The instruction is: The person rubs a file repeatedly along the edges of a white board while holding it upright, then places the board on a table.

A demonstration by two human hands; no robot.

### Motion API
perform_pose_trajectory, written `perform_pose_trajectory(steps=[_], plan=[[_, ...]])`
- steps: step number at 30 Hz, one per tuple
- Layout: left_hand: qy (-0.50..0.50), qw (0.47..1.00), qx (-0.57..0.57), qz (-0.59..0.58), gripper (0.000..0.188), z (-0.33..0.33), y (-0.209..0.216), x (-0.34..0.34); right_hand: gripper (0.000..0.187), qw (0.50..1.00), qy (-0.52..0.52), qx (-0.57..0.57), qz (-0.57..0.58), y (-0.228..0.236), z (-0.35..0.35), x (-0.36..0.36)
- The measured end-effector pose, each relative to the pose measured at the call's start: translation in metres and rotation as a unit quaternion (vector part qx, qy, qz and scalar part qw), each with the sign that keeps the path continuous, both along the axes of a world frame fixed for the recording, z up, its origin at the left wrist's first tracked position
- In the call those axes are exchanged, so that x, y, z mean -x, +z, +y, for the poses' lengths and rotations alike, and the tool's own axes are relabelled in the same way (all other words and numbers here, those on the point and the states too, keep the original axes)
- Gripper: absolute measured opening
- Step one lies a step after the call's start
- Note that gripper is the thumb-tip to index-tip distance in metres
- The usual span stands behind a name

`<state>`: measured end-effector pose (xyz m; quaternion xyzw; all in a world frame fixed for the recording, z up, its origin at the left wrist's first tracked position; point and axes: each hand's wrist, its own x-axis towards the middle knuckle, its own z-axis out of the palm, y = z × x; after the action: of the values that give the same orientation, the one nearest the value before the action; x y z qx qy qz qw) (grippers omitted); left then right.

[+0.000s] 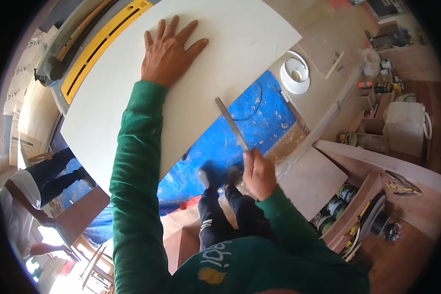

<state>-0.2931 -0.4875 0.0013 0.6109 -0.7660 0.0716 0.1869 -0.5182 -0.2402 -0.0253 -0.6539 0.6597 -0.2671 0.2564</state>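
Note:
A large white board [230, 39] lies flat in front of me, one long edge facing my body. My left hand [169, 55] rests palm down on it with the fingers spread. In my right hand [258, 174] is a flat metal file [232, 126], gripped at its near end. The file slants up and to the left, and its far tip overlaps the board's near edge. Whether the file touches that edge I cannot tell.
A yellow slotted strip [105, 46] borders the board at far left. Blue sheeting [269, 105] covers the floor below. A white bucket [295, 76] stands to the right. Cans [335, 207] and a wooden box stand at lower right. Another person [22, 196] is at the left, one hand near a brown panel [83, 210].

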Motion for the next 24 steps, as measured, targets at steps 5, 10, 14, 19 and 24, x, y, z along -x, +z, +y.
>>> perform_pose_trajectory(steps=[5, 10, 14, 19, 24], plan=[[-0.008, 1.0, 0.007, 0.023, 0.058, 0.0, -0.001, 0.002, 0.032, 0.997, -0.021, 0.018, 0.078, 0.013, -0.106, 0.012], [-0.001, 0.999, -0.005, 0.048, 0.056, 0.004, -0.003, -0.002, 0.021, 0.996, 0.05, -0.018, 0.065, 0.012, -0.004, -0.01], [-0.01, 0.998, -0.002, 0.055, 0.055, 0.001, -0.002, -0.001, 0.021, 0.984, 0.043, 0.035, 0.171, 0.015, -0.084, 0.008], [-0.002, 0.998, -0.024, 0.059, 0.063, -0.001, 0.0, 0.0, 0.035, 0.993, 0.031, 0.036, 0.11, -0.001, -0.025, -0.006], [-0.01, 0.996, -0.007, 0.091, 0.075, -0.001, 0.0, -0.004, 0.032, 0.991, 0.025, 0.013, 0.13, 0.019, -0.062, 0.005]])
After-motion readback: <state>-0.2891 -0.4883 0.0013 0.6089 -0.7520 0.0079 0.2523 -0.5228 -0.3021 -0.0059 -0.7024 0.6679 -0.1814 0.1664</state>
